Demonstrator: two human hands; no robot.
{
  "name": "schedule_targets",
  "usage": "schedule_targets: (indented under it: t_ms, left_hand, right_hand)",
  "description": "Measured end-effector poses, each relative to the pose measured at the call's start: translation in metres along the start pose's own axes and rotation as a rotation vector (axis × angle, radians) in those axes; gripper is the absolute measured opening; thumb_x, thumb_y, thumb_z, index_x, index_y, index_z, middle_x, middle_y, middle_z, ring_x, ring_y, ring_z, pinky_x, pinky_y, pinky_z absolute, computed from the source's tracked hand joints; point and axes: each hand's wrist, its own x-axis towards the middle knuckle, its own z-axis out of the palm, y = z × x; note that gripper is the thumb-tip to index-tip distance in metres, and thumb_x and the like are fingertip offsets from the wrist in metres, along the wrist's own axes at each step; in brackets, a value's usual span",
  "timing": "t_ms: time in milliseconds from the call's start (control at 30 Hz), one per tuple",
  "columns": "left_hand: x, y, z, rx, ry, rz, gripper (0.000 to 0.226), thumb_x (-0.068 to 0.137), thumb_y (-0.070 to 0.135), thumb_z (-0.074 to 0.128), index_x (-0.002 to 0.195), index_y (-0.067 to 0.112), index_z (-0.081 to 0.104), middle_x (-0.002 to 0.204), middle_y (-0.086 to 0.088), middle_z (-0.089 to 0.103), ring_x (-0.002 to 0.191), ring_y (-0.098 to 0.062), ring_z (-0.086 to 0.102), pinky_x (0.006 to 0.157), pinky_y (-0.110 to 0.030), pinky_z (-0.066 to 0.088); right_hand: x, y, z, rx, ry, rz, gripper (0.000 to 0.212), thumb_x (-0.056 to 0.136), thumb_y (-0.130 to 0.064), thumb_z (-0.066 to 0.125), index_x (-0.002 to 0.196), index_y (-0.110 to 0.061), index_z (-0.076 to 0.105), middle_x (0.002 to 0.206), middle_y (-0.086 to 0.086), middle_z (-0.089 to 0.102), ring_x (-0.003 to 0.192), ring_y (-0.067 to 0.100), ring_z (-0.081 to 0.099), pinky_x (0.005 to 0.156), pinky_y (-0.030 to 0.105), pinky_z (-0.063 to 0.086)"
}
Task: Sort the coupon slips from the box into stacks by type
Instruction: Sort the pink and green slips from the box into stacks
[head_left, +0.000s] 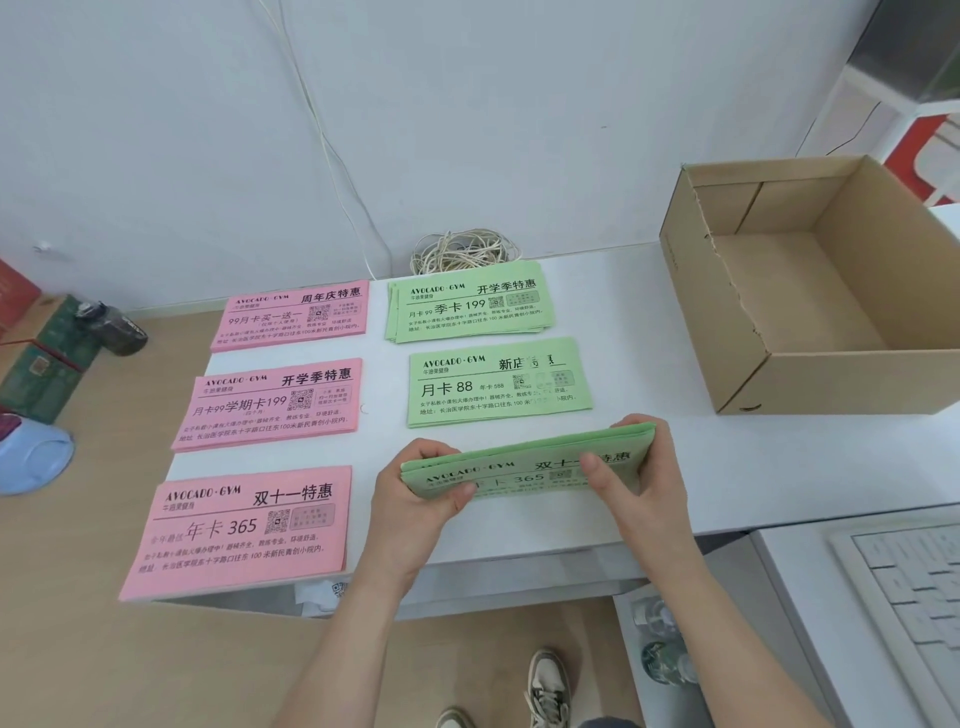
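**On the white counter: last green stack held at both ends, box emptied**

Head view, item 1. Between the two hands, a green stack (524, 467) of "365" coupon slips was held just above the white counter (727, 467), near its front edge. The left hand (415, 488) was clamped on the stack's left end, thumb on the printed face and fingers beneath. The right hand (639, 467) was clamped on the right end, thumb on top and fingers curled round the far corner. The stack was tilted, its far long edge raised and faintly fanned. It was pinched only at its short ends, so that its middle spanned the gap unsupported.

Head view, item 2. Five stacks were laid flat in two columns: three pink stacks (270, 405) on the left and two green stacks (483, 343) on the right, well apart from one another. The cardboard box (737, 312) at the right appeared to be empty.

Risks, as judged. Slips could be shed from the loose far edge if either pinch were relaxed before the stack was grounded. A sag or buckle at the unsupported middle was considered possible. The near pink stack (239, 530) overhung the counter's front edge and could be knocked off by a forearm. The free space below the "88" stack (498, 384) was narrow, so a careless set-down could leave the two overlapping and mix the types.
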Motion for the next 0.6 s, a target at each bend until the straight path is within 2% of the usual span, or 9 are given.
schedule_targets:
  t_ms: [100,167,267,367,467,600]
  left_hand:
    - [0.000,-0.004,0.000,0.033,0.000,-0.015,0.033,0.072,-0.020,0.067,0.080,0.011,0.057,0.073,0.004,0.064,0.074,-0.010,0.058,0.064,-0.022,0.049]
    - [0.000,-0.006,0.000,0.070,0.013,-0.021,0.034,0.074,-0.018,0.066,0.082,0.013,0.056,0.072,0.007,0.064,0.075,-0.011,0.058,0.065,-0.022,0.049]
    - [-0.001,-0.001,0.000,0.099,0.070,-0.033,0.038,0.077,-0.014,0.066,0.091,0.020,0.056,0.084,0.009,0.069,0.083,-0.010,0.063,0.070,-0.022,0.052]
    - [-0.006,0.003,-0.002,0.189,0.155,-0.063,0.051,0.078,-0.009,0.067,0.106,0.031,0.050,0.101,0.010,0.066,0.096,-0.004,0.062,0.080,-0.026,0.051]
    - [-0.012,-0.002,-0.006,0.326,0.172,-0.122,0.066,0.078,-0.002,0.070,0.122,0.035,0.038,0.107,0.005,0.065,0.100,-0.013,0.063,0.083,-0.031,0.049]
    - [-0.020,-0.006,-0.004,0.695,0.167,-0.047,0.078,0.081,0.016,0.071,0.143,0.027,0.024,0.121,-0.003,0.058,0.110,-0.024,0.056,0.081,-0.030,0.041]
  right_hand:
    - [-0.002,0.004,0.005,-0.036,0.045,0.004,0.030,0.080,-0.005,0.064,0.098,-0.018,0.045,0.084,-0.024,0.060,0.081,-0.005,0.055,0.070,0.011,0.046]
    - [-0.002,0.004,0.007,-0.095,0.072,0.013,0.033,0.084,0.012,0.053,0.097,-0.018,0.045,0.083,-0.026,0.059,0.076,-0.009,0.053,0.066,0.009,0.044]
    - [-0.004,-0.001,0.008,-0.167,0.079,0.012,0.038,0.086,0.012,0.048,0.097,-0.024,0.046,0.089,-0.021,0.060,0.083,-0.007,0.056,0.067,0.010,0.045]
    - [-0.007,-0.006,0.008,-0.322,0.004,0.000,0.036,0.088,0.006,0.049,0.105,-0.025,0.045,0.101,-0.011,0.062,0.092,0.004,0.059,0.070,0.020,0.049]
    - [-0.012,-0.003,0.009,-0.549,-0.085,0.047,0.050,0.087,0.002,0.050,0.129,-0.023,0.038,0.110,-0.009,0.056,0.095,0.014,0.054,0.070,0.030,0.045]
    - [-0.012,-0.002,0.013,-0.694,-0.090,0.080,0.059,0.086,0.001,0.050,0.136,-0.023,0.031,0.107,-0.005,0.054,0.086,0.014,0.048,0.058,0.025,0.035]
